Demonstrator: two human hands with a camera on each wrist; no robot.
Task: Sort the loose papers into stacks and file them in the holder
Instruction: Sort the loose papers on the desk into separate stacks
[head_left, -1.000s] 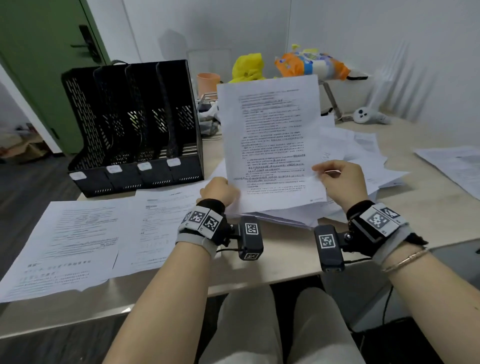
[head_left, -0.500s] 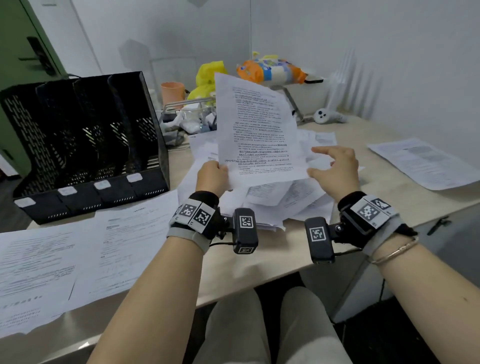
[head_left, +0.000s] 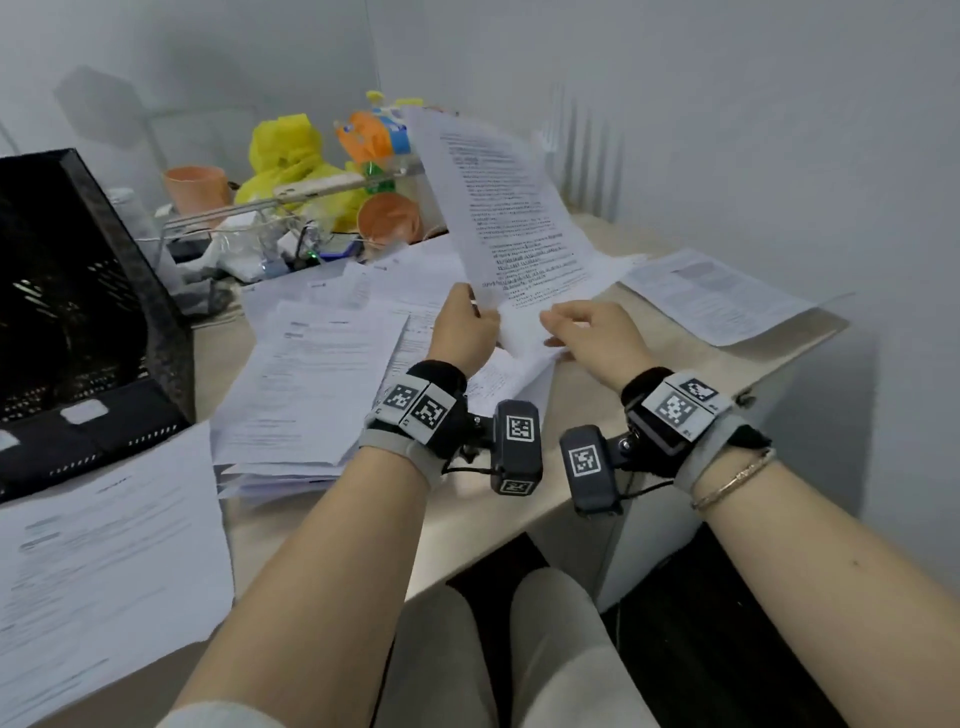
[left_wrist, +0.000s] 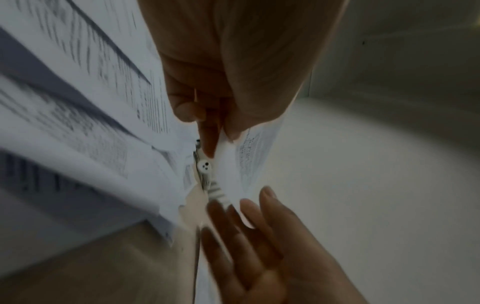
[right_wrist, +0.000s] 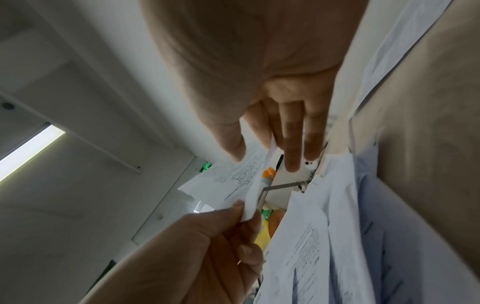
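Above desk (head_left: 519, 509), sheet (head_left: 511, 218) pinched in left hand (head_left: 462, 325).

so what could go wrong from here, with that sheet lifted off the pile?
1. The sheet is held only at its bottom edge: the left hand pinches one corner, while the right hand has straight fingers at the other. It may flop or slip.
2. The loose pile below is fanned and overhangs the desk edge, so brushing it could spill pages.
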